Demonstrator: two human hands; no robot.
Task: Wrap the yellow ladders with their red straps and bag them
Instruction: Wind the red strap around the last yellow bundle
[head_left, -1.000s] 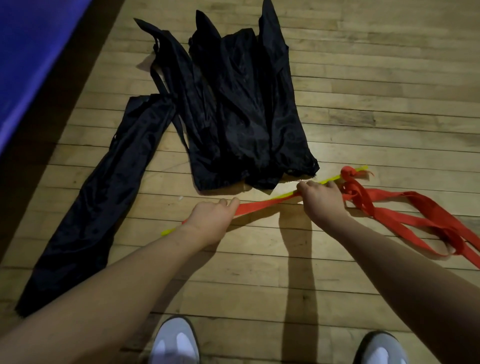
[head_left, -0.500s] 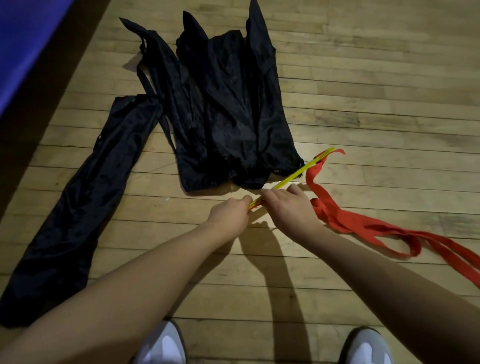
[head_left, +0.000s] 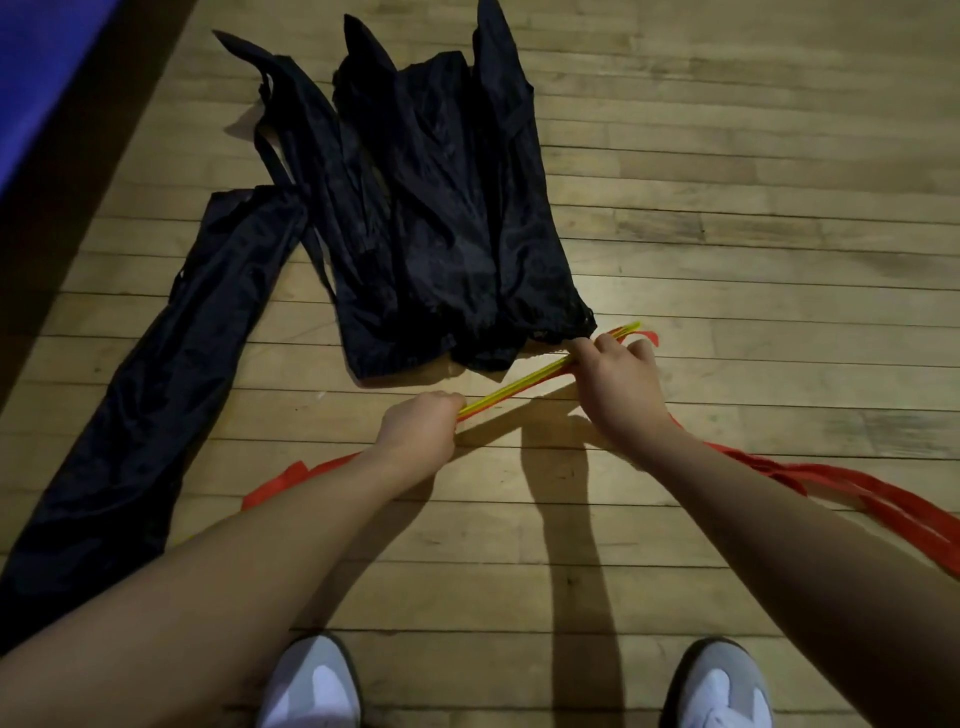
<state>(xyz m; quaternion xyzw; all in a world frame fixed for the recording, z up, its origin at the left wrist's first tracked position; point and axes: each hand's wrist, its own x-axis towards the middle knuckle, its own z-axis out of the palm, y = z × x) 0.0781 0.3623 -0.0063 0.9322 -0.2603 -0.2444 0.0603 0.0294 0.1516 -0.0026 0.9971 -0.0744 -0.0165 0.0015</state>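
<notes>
Holding the near end of the yellow ladder sticks (head_left: 511, 388) tight in the left hand (head_left: 422, 426), fingers curled round them. Gripping the far end in the right hand (head_left: 618, 382), fingers closed round sticks and red strap (head_left: 831, 480) together. Keeping the sticks just above the wooden floor (head_left: 753, 218), right beside the black bags (head_left: 452, 234).

Doing it well, probably: squeezing the sticks into one neat bunch, pulling the strap snug, turning it round and round, not letting loops go loose.

Looking at the bags, left to right: long thin bag (head_left: 150, 395) lying flat, then a floppy pile. Seeming empty, but not able to see inside. Nothing bagged yet.
</notes>
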